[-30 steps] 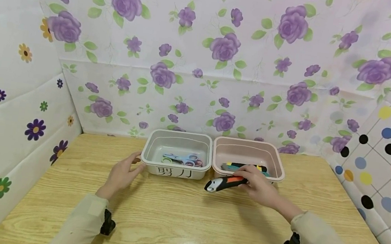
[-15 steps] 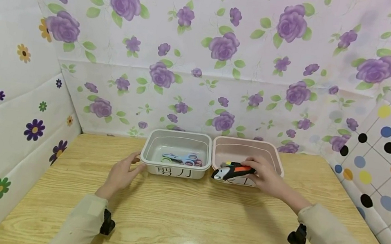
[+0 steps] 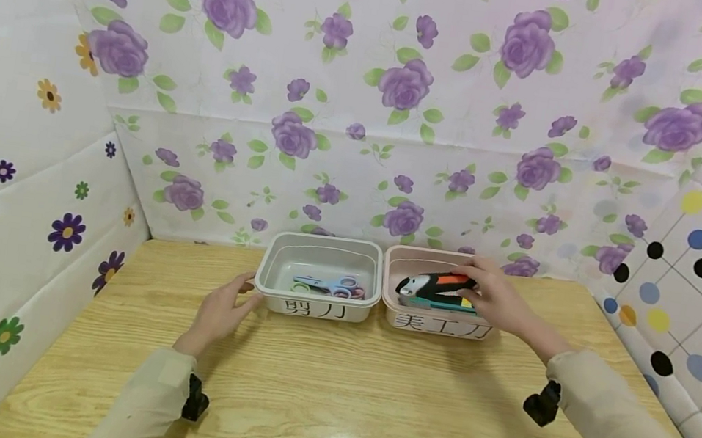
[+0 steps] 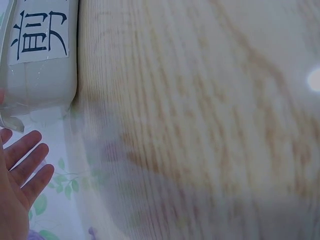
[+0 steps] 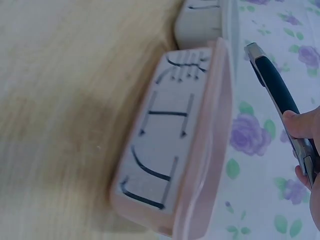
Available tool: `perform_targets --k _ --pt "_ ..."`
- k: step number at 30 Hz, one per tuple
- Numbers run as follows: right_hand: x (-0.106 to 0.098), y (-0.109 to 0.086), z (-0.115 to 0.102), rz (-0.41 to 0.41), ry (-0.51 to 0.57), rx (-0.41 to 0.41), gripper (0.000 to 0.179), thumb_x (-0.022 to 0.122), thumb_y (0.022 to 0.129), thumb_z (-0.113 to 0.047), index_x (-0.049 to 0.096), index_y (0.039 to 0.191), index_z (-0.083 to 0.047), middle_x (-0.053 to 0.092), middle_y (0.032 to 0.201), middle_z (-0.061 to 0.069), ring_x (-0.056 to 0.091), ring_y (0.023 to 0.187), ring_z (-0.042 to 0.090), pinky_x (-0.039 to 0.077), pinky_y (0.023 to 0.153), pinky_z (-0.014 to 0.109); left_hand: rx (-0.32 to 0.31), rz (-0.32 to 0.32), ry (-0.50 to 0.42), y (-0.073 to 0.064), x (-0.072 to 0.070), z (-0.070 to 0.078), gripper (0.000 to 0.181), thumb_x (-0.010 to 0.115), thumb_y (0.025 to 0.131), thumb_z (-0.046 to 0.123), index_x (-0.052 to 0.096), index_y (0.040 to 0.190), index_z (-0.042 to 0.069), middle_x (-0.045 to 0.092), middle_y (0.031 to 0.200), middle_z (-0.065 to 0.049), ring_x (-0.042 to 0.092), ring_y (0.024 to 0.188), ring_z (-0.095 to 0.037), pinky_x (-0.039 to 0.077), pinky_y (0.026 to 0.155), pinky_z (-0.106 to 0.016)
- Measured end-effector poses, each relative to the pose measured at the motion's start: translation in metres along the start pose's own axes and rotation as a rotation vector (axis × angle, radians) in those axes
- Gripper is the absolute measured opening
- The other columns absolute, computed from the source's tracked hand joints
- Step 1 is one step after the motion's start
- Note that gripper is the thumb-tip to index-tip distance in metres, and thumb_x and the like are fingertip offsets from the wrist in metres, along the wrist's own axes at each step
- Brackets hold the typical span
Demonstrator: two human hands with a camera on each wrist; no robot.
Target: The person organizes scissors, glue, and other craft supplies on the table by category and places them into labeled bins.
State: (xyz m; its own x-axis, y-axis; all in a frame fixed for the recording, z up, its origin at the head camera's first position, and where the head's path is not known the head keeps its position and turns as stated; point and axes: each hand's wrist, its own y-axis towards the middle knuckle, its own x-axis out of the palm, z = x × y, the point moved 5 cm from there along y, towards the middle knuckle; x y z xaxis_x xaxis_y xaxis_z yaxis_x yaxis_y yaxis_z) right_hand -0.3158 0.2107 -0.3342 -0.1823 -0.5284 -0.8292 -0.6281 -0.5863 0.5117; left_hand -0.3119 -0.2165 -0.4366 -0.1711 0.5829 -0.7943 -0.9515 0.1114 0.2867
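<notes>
My right hand (image 3: 492, 297) pinches a utility knife (image 3: 435, 285) with a black and orange handle, held over the pink bin (image 3: 399, 255). In the right wrist view the knife (image 5: 276, 85) is above the bin's rim, thumb along its side. Beneath it in the bin lie other cutters, one teal (image 3: 442, 306), partly covered. At the left corner of the grey bin (image 3: 274, 246) is my left hand (image 3: 220, 314), fingertips right at the rim. Its fingers are loosely extended in the left wrist view. Blue-handled scissors (image 3: 325, 284) and other scissors lie inside the grey bin.
The two bins stand side by side at the back of the wooden table (image 3: 302, 390), each with a black-lettered label on its front. A flowered cloth (image 3: 343, 174) hangs right behind them, with patterned side cloths left and right.
My right hand has carried the utility knife from in front of the pink bin up and back over its inside, uncovering the bin's label. My left hand has stayed in place.
</notes>
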Motion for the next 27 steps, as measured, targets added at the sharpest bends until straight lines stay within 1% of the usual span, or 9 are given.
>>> perform_targets --k 3,5,11,15,20,24,27 --pt "-0.006 0.004 0.005 0.021 -0.002 0.01 0.037 0.071 0.071 0.008 0.062 0.107 0.006 0.056 0.101 0.017 0.051 0.088 0.029 0.042 0.071 0.043 -0.001 -0.001 0.006 0.001 0.001 0.0 0.052 0.049 0.092 0.041 0.043 0.133 0.009 0.059 0.115 -0.02 0.056 0.105 -0.037 0.044 0.084 -0.054" --pt "-0.008 0.006 0.009 0.021 -0.013 0.019 0.037 0.072 0.071 0.007 0.062 0.106 0.006 0.056 0.101 0.018 0.051 0.089 0.03 0.042 0.072 0.044 0.0 -0.002 0.003 0.001 0.001 0.0 0.052 0.049 0.092 0.04 0.043 0.133 0.008 0.059 0.115 -0.02 0.056 0.105 -0.037 0.044 0.084 -0.054" --pt "-0.01 0.006 0.019 -0.003 -0.011 0.068 0.034 0.071 0.072 0.006 0.062 0.105 0.007 0.055 0.104 0.02 0.05 0.093 0.032 0.043 0.075 0.046 0.002 0.002 0.0 0.0 0.001 0.0 0.052 0.051 0.092 0.04 0.044 0.132 0.009 0.06 0.114 -0.019 0.056 0.104 -0.036 0.044 0.084 -0.053" --pt "-0.009 0.005 0.023 -0.008 -0.012 0.078 0.036 0.07 0.073 0.006 0.061 0.108 0.008 0.055 0.103 0.02 0.05 0.091 0.03 0.043 0.073 0.045 0.011 0.006 0.004 0.0 0.0 0.001 0.052 0.051 0.092 0.04 0.044 0.132 0.008 0.06 0.114 -0.02 0.057 0.104 -0.036 0.044 0.084 -0.053" --pt "-0.007 0.004 0.028 -0.011 -0.02 0.094 0.036 0.07 0.073 0.006 0.061 0.108 0.008 0.055 0.101 0.019 0.05 0.089 0.03 0.043 0.073 0.044 0.023 0.014 0.001 0.0 0.0 0.0 0.051 0.051 0.092 0.038 0.044 0.132 0.007 0.06 0.113 -0.02 0.057 0.103 -0.036 0.044 0.083 -0.054" --pt "-0.003 0.003 0.032 -0.017 -0.027 0.113 0.035 0.07 0.073 0.007 0.062 0.107 0.009 0.055 0.1 0.02 0.049 0.09 0.031 0.041 0.073 0.045 0.016 0.009 -0.002 0.0 -0.001 0.001 0.051 0.051 0.092 0.038 0.044 0.132 0.008 0.06 0.114 -0.02 0.057 0.104 -0.036 0.044 0.084 -0.054" --pt "0.003 0.002 0.035 -0.033 -0.053 0.124 0.034 0.07 0.073 0.005 0.062 0.106 0.007 0.056 0.099 0.019 0.049 0.09 0.032 0.041 0.075 0.046 0.008 0.006 -0.002 0.0 -0.001 0.001 0.051 0.051 0.092 0.039 0.044 0.132 0.009 0.06 0.114 -0.019 0.056 0.104 -0.036 0.044 0.084 -0.054"
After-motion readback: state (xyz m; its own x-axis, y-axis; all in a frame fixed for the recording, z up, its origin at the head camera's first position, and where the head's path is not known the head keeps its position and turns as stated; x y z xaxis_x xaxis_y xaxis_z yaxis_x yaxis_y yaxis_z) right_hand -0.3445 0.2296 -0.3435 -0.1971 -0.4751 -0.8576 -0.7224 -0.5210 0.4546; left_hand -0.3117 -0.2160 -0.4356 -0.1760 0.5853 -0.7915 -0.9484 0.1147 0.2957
